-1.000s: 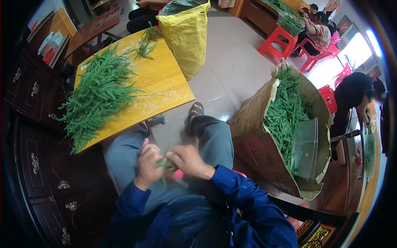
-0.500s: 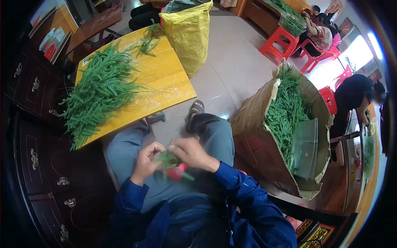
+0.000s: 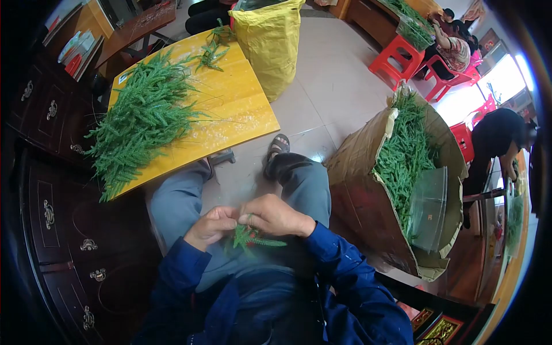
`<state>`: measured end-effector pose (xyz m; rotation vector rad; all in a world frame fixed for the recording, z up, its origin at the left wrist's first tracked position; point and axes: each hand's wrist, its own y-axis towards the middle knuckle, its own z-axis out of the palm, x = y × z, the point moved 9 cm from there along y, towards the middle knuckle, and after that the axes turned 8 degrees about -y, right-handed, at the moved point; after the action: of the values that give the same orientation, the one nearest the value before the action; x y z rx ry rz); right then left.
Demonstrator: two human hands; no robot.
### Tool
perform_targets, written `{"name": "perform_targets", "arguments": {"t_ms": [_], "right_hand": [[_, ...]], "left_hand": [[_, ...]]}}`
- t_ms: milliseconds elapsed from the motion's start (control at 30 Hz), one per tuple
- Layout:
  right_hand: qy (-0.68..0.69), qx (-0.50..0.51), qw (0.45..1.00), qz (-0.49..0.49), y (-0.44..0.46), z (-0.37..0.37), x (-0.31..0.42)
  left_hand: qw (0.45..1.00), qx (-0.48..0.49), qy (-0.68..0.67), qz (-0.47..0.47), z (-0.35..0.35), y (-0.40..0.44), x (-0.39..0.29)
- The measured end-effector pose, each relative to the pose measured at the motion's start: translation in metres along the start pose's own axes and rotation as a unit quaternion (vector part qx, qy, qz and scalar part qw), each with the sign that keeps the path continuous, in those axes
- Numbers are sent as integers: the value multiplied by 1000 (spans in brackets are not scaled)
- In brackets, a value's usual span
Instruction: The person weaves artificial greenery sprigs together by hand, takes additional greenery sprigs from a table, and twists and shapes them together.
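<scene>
- Change noted: left hand and right hand have drawn closer, fingertips meeting.
- Right thumb and finger pinch the green sprig near its upper end; left fingers bunch beside it, exact hold unclear.
- Sprig sits above the grey trousers, fronds splayed; judged close fingertip work.
- Loose greenery lies on the yellow table.

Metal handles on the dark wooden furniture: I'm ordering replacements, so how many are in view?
7. Far section: left handle, middle handle, right handle. Near section, top to bottom: first handle, second handle, third handle, fourth handle. More may be hidden in shadow.
</scene>
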<state>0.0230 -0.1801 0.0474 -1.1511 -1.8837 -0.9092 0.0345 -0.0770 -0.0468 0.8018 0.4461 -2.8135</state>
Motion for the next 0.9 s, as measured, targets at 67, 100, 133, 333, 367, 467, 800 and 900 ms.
{"name": "perform_targets", "arguments": {"t_ms": [67,100,133,333,367,467,800,900], "right_hand": [[14,13,1000,1,-1,2,0],[21,19,1000,0,-1,3,0],[11,15,1000,-1,-2,3,0],[-11,27,1000,-8,1,3,2],[-16,27,999,-7,1,4,-1],[-29,31,999,-11,2,8,-3],[-3,0,996,85,3,9,-15],[-24,1,997,72,4,10,-11]], "left_hand": [[999,30,3,-12,-5,-1,5],[1000,25,10,-15,-2,-1,4],[1000,19,17,-18,1,-1,2],[996,-27,67,-51,-20,-7,9],[995,-33,70,-61,-25,-10,9],[995,-17,92,-45,-11,-6,7],[991,-42,131,3,-2,-4,-6],[989,-67,130,3,-5,-3,-2]]}}
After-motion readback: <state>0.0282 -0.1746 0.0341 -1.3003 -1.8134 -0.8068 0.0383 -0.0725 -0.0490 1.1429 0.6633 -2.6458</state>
